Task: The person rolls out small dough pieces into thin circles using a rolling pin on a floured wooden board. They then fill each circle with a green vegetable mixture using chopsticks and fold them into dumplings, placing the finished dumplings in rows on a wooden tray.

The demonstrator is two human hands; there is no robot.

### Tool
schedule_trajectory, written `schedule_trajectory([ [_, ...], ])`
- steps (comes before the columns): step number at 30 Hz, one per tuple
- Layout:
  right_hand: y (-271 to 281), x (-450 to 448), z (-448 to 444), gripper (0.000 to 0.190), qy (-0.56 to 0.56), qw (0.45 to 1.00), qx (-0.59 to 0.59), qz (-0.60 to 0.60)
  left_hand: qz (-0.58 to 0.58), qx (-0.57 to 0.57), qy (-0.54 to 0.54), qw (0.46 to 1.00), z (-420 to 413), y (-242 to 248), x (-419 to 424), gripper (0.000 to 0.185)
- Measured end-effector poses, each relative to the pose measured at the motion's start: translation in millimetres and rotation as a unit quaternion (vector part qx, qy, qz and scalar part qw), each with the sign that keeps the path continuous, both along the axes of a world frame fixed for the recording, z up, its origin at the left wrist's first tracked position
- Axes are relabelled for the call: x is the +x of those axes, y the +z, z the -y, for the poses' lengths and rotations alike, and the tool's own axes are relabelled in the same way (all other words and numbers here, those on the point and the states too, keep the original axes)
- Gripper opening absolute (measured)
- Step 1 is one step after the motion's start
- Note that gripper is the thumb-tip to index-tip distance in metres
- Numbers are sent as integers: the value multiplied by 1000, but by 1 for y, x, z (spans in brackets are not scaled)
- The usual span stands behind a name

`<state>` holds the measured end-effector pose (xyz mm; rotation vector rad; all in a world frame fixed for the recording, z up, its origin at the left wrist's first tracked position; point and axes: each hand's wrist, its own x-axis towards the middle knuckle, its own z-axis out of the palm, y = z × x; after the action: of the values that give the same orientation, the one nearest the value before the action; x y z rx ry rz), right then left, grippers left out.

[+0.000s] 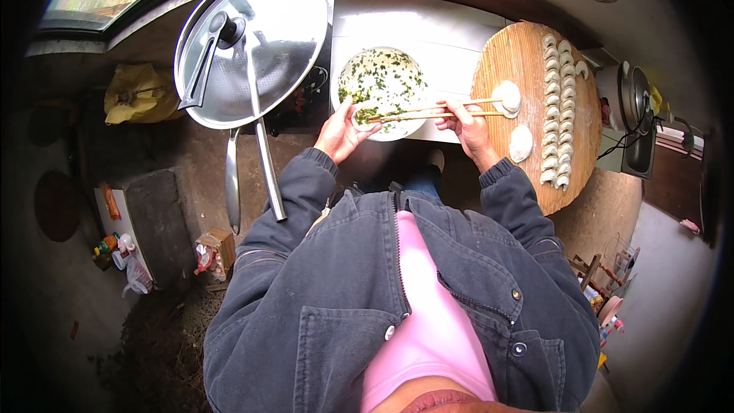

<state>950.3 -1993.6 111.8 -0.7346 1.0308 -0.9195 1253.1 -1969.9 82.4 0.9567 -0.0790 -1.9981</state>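
My left hand holds a round dumpling wrapper with green filling on it, over the near left rim of a white bowl. Between the fingers of my right hand lies a pair of wooden chopsticks, their tips touching the filling in the wrapper. Chopped greens cling to the inside of the bowl. To the right, a round wooden board carries a small stack of wrappers, more wrappers nearer me, and two long rows of folded dumplings.
A wok with a glass lid stands at the left, its long handle and a metal rod reaching towards me. White tiles cover the counter. Beyond the board sits a lidded cooker with a black cord.
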Motion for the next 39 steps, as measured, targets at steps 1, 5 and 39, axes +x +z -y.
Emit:
schedule_trajectory([
  [1,-1,0,2,34,1,1000,-3,0,-1,-2,-12,1000,0,1,1,53],
  [5,-1,0,4,33,6,1000,5,-4,-2,-15,-20,1000,0,3,2,55],
  [39,-63,62,-32,34,210,763,-431,-434,45,-23,9,999,-4,9,-6,50],
])
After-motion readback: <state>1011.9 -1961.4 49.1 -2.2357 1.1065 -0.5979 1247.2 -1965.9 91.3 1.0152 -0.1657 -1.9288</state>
